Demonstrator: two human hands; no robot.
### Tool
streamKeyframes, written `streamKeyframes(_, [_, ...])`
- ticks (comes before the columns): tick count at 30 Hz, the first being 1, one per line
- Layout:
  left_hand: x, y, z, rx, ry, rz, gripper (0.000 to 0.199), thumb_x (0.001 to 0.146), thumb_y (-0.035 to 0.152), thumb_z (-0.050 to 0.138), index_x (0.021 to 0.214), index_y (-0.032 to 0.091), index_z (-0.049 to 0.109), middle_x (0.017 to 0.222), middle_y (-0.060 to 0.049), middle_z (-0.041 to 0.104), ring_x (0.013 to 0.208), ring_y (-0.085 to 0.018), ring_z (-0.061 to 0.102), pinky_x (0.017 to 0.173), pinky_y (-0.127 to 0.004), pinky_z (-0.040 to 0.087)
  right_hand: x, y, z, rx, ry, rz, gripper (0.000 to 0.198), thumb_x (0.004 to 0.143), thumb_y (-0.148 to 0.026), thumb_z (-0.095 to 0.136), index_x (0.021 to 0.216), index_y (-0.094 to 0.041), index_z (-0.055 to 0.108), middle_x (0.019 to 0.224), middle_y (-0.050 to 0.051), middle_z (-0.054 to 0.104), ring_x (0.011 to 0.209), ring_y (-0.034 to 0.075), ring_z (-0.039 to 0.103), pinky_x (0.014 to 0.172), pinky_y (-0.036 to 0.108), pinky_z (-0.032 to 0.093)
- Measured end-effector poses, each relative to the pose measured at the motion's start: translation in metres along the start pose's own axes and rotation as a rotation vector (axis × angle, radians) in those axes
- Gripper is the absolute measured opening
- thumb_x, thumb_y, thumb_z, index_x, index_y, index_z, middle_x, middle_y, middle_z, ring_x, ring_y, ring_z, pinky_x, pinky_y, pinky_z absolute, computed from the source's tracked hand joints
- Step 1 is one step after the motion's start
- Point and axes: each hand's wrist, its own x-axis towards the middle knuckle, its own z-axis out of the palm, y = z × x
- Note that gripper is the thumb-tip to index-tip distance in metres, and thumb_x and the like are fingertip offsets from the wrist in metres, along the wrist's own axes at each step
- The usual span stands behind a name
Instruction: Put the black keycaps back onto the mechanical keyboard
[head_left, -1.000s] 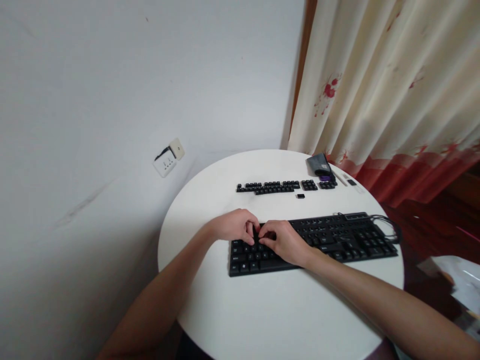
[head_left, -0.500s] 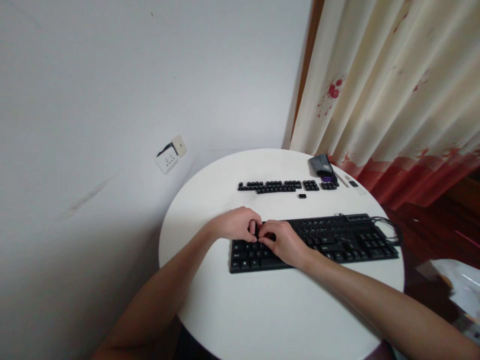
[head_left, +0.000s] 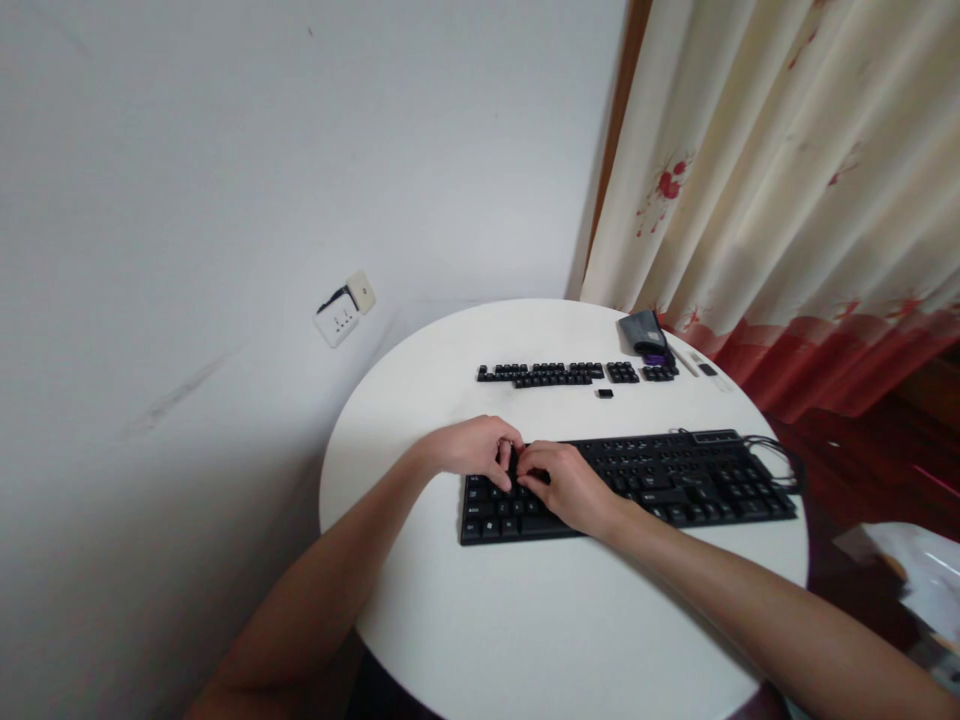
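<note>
Across the right centre of the frame, a black computer keyboard [head_left: 645, 476] lies flat on a round white table [head_left: 570, 620], its long axis running from left to right and its right end a little higher in the frame. Both hands are at its left part, close to the upper edge. The left hand [head_left: 480, 447] is nearer to the left short end; its wrist is outside the upper left corner, so the keyboard lies below it and to the right. The right hand [head_left: 566, 484] crosses over from the lower right, and most of the keyboard's length extends to the right of it. The left thumb and forefinger are bent, with a small opening between them; the right ones almost meet in a pinch, just beside the left fingertips. Whether either hand has hold of something cannot be told, because the fingers hide this spot. Higher in the frame, well apart from the hands, rows of loose black keycaps [head_left: 553, 380] lie, with a single keycap [head_left: 605, 394] just below.
</note>
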Motion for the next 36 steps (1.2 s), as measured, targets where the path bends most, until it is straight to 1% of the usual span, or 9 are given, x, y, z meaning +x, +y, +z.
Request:
streamKeyframes(2, [0.0,-0.001,-0.001,-0.04,-0.004,0.003,0.021,0.068,0.023,0.075,0.089,0.018,0.07,0.075,0.002,0.069,0.067,-0.013,0.059,0.061,-0.022,0.041,0.0,-0.001,0.0,-0.02,-0.007,-0.015,0.014,0.083,-0.005,0.063,0.08,-0.018,0.069,0.088,0.004,0.069,0.086,0.017,0.063,0.081,0.027,0.047])
streamKeyframes(5, [-0.001,-0.002,-0.002,-0.043,0.038,-0.04,0.022,0.07,0.021,0.072,0.092,0.018,0.07,0.073,0.002,0.067,0.066,-0.012,0.058,0.061,-0.022,0.041,0.0,-0.002,-0.001,-0.067,-0.023,-0.024,0.015,0.084,-0.006,0.06,0.082,-0.018,0.07,0.09,0.005,0.069,0.089,0.018,0.063,0.084,0.028,0.048])
streamKeyframes(9, [0.0,-0.003,0.0,0.031,0.082,-0.081,0.019,0.066,0.022,0.075,0.083,0.018,0.067,0.067,0.004,0.061,0.063,-0.012,0.056,0.058,-0.022,0.039,-0.001,-0.004,-0.008,-0.133,-0.071,-0.02,0.019,0.083,-0.008,0.057,0.088,-0.018,0.073,0.096,0.007,0.069,0.093,0.019,0.062,0.087,0.03,0.047])
streamKeyframes(13, [0.0,-0.004,0.002,0.058,0.121,-0.112,0.018,0.066,0.025,0.077,0.075,0.018,0.062,0.064,0.004,0.059,0.061,-0.012,0.055,0.055,-0.023,0.038,-0.003,-0.007,-0.018,-0.23,-0.123,-0.034,0.033,0.079,-0.003,0.054,0.096,-0.021,0.076,0.099,0.007,0.067,0.096,0.02,0.06,0.087,0.031,0.046])
streamKeyframes(18, [0.002,-0.006,0.005,0.086,0.136,-0.124,0.017,0.067,0.025,0.076,0.073,0.019,0.061,0.064,0.004,0.06,0.06,-0.012,0.056,0.054,-0.023,0.037,-0.003,-0.012,-0.023,-0.332,-0.182,-0.034,0.046,0.077,0.001,0.049,0.103,-0.026,0.076,0.095,0.006,0.067,0.09,0.02,0.059,0.08,0.031,0.044])
streamKeyframes(23, [0.002,-0.006,0.006,0.13,0.136,-0.136,0.016,0.067,0.025,0.076,0.073,0.019,0.062,0.066,0.003,0.063,0.062,-0.013,0.058,0.054,-0.023,0.036,-0.004,-0.015,-0.019,-0.439,-0.189,-0.034,0.043,0.082,-0.003,0.049,0.107,-0.027,0.075,0.092,0.007,0.067,0.085,0.02,0.059,0.076,0.032,0.042])
streamKeyframes(27, [0.001,-0.001,0.006,0.177,0.146,-0.168,0.017,0.067,0.026,0.077,0.074,0.02,0.063,0.069,0.003,0.065,0.062,-0.013,0.058,0.054,-0.024,0.035,-0.005,-0.016,-0.016,-0.496,-0.215,-0.031,0.038,0.083,-0.006,0.05,0.101,-0.025,0.076,0.09,0.007,0.067,0.085,0.021,0.059,0.074,0.032,0.042])
streamKeyframes(32, [0.001,0.005,0.006,0.225,0.139,-0.205,0.016,0.067,0.023,0.077,0.074,0.019,0.064,0.069,0.003,0.065,0.063,-0.013,0.058,0.054,-0.023,0.034,-0.005,-0.019,-0.016,-0.515,-0.241,-0.013,0.036,0.084,-0.008,0.048,0.101,-0.023,0.076,0.091,0.007,0.067,0.09,0.021,0.06,0.078,0.03,0.042])
streamKeyframes(36, [0.004,0.001,0.006,0.225,0.112,-0.202,0.017,0.065,0.021,0.078,0.074,0.019,0.063,0.069,0.003,0.066,0.064,-0.014,0.059,0.055,-0.023,0.036,-0.005,-0.021,-0.018,-0.498,-0.249,0.012,0.037,0.084,-0.008,0.047,0.101,-0.023,0.076,0.093,0.006,0.068,0.091,0.02,0.061,0.08,0.03,0.043])
